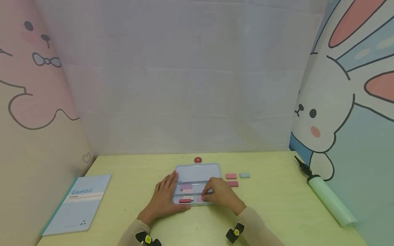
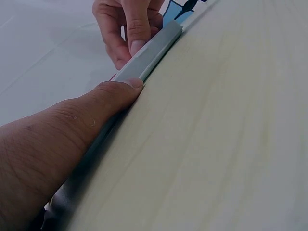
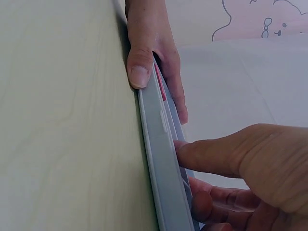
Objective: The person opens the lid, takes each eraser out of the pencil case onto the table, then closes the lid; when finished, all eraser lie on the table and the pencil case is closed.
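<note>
A flat pale case (image 1: 198, 173) lies open on the table, its lid folded back and its tray split into compartments. My left hand (image 1: 164, 198) braces its left side, fingers straight along the edge and thumb (image 2: 118, 91) against the front edge. Over the right part of the tray, my right hand (image 1: 222, 194) pinches a small pale pink block (image 1: 199, 199) in the front compartment; the fingers partly hide it. Left of it lie a red block (image 1: 185, 201) and a cream block (image 1: 188, 197). The rear compartment holds a lilac block (image 1: 186, 187) and a light pink one.
Right of the case lie two pink blocks (image 1: 231, 176) and a grey-blue block (image 1: 245, 175). A red round piece (image 1: 198, 160) sits behind the lid. A notebook (image 1: 78, 205) is at the left edge, a green hand pump (image 1: 332, 201) at the right. A white sheet (image 1: 191, 78) hangs behind.
</note>
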Available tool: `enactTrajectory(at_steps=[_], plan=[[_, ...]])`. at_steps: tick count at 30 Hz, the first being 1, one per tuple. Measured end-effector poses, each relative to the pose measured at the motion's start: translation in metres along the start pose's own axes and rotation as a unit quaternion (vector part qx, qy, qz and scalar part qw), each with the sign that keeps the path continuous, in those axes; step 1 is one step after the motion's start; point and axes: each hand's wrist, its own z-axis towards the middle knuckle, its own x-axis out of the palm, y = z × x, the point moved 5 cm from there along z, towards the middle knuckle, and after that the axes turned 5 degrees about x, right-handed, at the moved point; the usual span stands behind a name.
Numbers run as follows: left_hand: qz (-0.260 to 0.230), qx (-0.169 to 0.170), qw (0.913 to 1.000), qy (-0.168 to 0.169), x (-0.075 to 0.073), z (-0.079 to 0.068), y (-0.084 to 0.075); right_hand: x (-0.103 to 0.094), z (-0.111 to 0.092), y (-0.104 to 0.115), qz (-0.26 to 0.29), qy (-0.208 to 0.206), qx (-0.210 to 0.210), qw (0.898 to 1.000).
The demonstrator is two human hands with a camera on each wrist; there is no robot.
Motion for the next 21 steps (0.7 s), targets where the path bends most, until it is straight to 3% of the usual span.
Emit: enactTrajectory(at_steps=[12, 21], plan=[[0.006, 0.001, 1.0, -0.001, -0.0012, -0.001, -0.0007, -0.0023, -0.0058, 0.0027, 0.014, -0.013, -0.031, 0.999], [0.011, 0.002, 0.9999, -0.002, -0.001, -0.0008, -0.0016, -0.0022, -0.0093, 0.0037, 0.014, -0.007, -0.028, 0.999]])
